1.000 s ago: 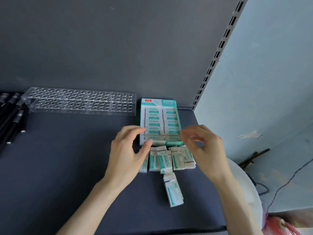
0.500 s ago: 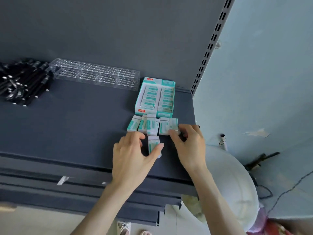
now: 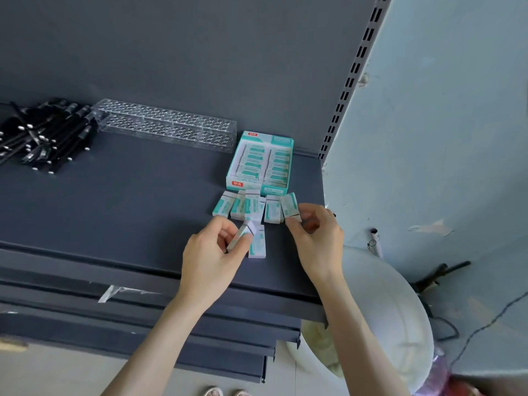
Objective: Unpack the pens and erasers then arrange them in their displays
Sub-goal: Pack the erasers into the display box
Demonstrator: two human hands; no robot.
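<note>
Left hand [image 3: 211, 252]: pinched tilted eraser [image 3: 242, 236]; long axis pointed toward display box [image 3: 257, 186].
Right hand [image 3: 317, 238]: gripped row-end eraser [image 3: 290, 207]; nearer the box.
Box: just beyond the row, on shelf [image 3: 128, 195].

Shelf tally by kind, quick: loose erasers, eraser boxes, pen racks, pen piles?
Loose erasers: 7 visible
Eraser display box: 1
Clear pen rack: 1
Pen pile: 1, pens too tangled to count
Total: 10
</note>
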